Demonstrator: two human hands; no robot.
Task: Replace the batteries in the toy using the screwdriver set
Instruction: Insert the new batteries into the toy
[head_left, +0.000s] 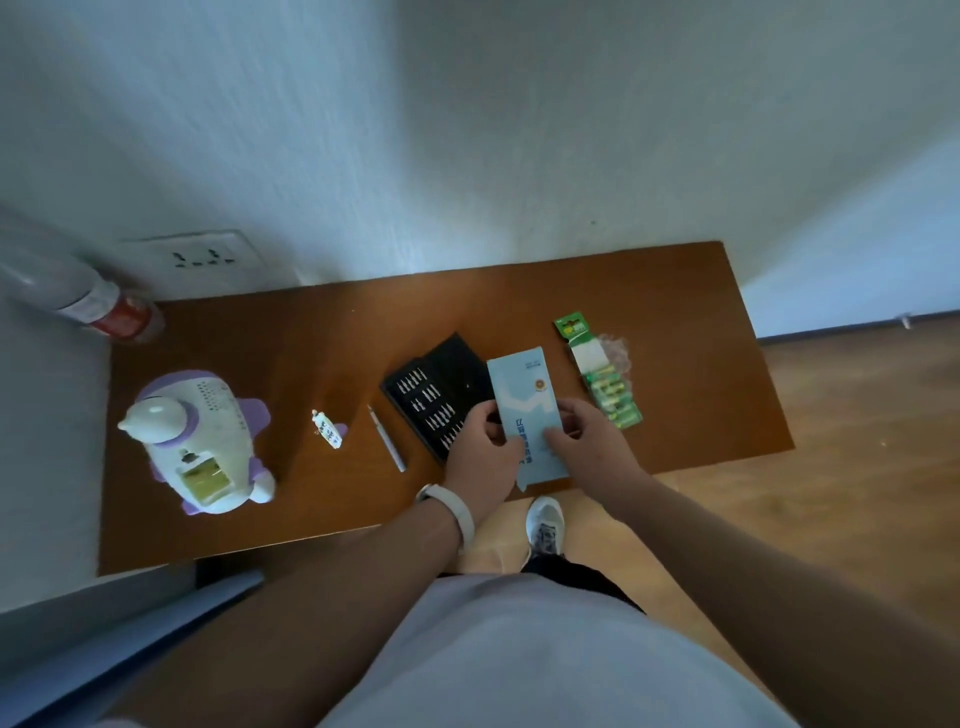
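A white and purple toy (200, 441) lies on the left of the brown table (291, 353) with its battery bay open. The small purple battery cover (329, 428) lies to its right. A slim screwdriver handle (387, 439) lies beside the open black bit tray (434, 392). Both hands hold a light blue box sleeve (527, 395) over the tray's right part: my left hand (480, 457) grips its left edge and my right hand (587, 441) grips its right edge. A green pack of batteries (605, 376) lies to the right.
A plastic bottle with a red label (88, 301) lies at the table's far left corner, below a wall socket (200, 257). The wall runs along the table's back edge. My shoe (544, 525) stands on the wooden floor under the front edge.
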